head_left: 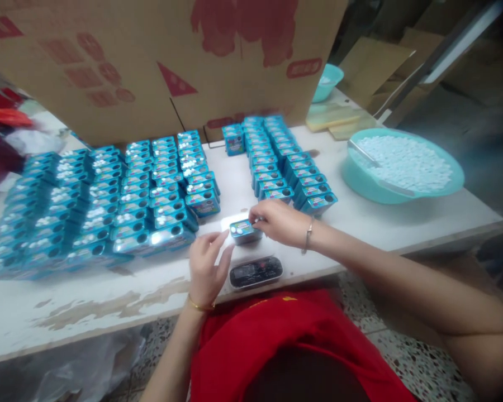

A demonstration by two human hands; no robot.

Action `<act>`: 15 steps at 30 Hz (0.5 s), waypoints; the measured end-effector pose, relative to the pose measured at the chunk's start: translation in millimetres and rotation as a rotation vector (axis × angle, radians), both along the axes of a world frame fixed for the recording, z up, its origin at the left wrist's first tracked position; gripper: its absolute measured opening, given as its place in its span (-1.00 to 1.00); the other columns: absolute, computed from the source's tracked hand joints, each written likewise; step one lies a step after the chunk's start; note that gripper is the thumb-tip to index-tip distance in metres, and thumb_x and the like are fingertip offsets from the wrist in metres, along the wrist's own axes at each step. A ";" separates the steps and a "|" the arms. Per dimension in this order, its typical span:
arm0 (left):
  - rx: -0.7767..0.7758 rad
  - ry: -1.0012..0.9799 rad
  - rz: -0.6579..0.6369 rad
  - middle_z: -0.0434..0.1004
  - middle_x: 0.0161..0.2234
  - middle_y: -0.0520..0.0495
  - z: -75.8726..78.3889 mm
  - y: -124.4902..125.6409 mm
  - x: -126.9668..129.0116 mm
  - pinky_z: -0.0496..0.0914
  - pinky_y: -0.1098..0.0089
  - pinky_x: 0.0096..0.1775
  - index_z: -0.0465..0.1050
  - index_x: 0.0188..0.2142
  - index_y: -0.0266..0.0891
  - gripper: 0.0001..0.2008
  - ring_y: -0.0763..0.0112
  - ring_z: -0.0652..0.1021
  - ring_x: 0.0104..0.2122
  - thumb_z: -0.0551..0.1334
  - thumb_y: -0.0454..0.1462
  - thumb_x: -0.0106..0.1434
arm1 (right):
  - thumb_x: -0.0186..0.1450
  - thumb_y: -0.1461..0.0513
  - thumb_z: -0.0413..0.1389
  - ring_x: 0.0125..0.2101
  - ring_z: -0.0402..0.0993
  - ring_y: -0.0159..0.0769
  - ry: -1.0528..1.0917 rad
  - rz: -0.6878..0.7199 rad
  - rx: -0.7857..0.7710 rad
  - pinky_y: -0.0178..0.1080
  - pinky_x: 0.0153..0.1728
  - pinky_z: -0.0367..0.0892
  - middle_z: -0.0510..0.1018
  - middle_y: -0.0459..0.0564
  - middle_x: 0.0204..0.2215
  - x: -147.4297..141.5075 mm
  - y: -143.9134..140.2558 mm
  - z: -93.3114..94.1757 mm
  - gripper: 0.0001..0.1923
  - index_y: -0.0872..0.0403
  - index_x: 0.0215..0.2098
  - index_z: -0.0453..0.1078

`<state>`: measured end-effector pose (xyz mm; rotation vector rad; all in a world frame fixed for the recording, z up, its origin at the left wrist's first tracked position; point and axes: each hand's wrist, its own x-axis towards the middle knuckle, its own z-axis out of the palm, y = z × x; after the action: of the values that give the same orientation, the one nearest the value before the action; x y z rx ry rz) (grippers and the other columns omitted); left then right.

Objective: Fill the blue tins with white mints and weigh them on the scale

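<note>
A small blue tin (243, 230) with white tablets in it sits on a small digital scale (254, 267) at the table's front edge. My right hand (279, 221) pinches the tin's right end with its fingertips. My left hand (206, 265) rests just left of the tin, fingers slightly spread, thumb and forefinger near its left side. Whether the left fingers touch the tin is unclear.
Rows of many blue tins (109, 195) fill the table's left half, and a second batch (283, 162) stands right of centre. A teal basin (366, 184) of white tablets with a scoop sits far right. A big cardboard box (159, 61) stands behind.
</note>
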<state>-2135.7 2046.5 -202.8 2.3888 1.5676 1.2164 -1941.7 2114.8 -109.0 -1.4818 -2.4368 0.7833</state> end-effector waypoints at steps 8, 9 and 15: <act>-0.022 0.117 0.099 0.44 -0.22 -0.11 7.3 9.0 10.6 0.18 0.23 -0.19 0.45 -0.06 -0.12 -0.76 0.28 0.41 -0.23 0.15 -0.22 0.29 | 0.21 0.44 0.08 -0.21 0.38 -0.26 0.054 0.028 0.095 -0.24 -0.14 0.24 0.48 0.06 -0.28 2.6 1.0 -12.6 -0.81 0.17 -0.22 0.44; -0.025 0.120 0.102 0.45 -0.24 -0.10 9.8 10.0 12.0 0.17 0.23 -0.20 0.46 -0.09 -0.12 -0.78 0.28 0.41 -0.24 0.15 -0.22 0.29 | 0.21 0.44 0.07 -0.22 0.38 -0.27 0.082 0.015 0.098 -0.24 -0.13 0.24 0.48 0.05 -0.28 4.6 1.0 -12.4 -0.81 0.17 -0.23 0.44; -0.106 0.170 0.004 0.48 -0.34 -0.03 30.9 24.5 26.1 0.12 0.21 -0.20 0.51 -0.29 -0.11 -0.82 0.32 0.41 -0.30 0.14 -0.19 0.31 | 0.27 0.30 0.09 -0.36 0.39 -0.36 0.323 -0.123 0.078 -0.29 -0.28 0.29 0.48 -0.01 -0.33 39.1 -0.8 -16.5 -0.89 0.16 -0.26 0.43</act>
<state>-2109.6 2070.9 -171.9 2.4792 1.6362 0.9268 -1902.5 2113.9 -125.5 -1.3439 -2.0947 0.8195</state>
